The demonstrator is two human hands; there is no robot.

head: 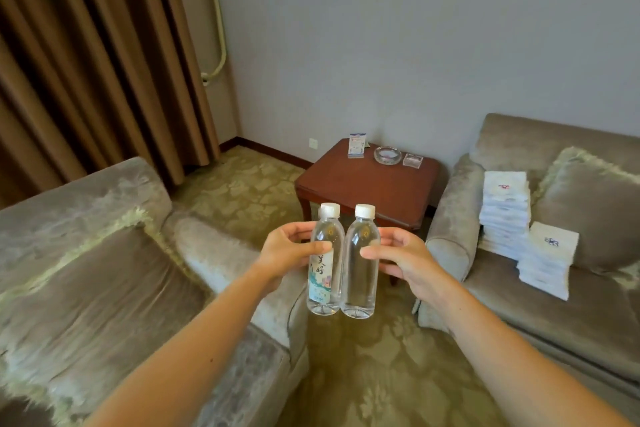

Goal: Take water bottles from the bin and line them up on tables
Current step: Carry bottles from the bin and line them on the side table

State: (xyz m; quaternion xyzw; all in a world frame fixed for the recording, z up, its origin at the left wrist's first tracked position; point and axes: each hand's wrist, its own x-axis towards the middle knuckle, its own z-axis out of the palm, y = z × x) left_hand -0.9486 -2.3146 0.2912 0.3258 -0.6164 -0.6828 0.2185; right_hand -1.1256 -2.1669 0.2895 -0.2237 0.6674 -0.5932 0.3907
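As left hand point(287, 255) grips 美好 bottle point(325, 276), right hand point(405, 263) grips clear bottle point(360, 276)

Two bottles side by side before you, table beyond.
Your left hand point(287, 250) holds the left bottle point(325, 263) and your right hand point(405, 260) the right bottle point(360, 263), both upright and touching. Behind them the side table point(363, 191) stands between the left sofa point(104, 270) and the right sofa point(554, 315). Along its far edge, left to right: card stand point(357, 146), ashtray point(388, 154), small dish point(412, 160). Folded stacks point(505, 215) lie on the right sofa's seat.
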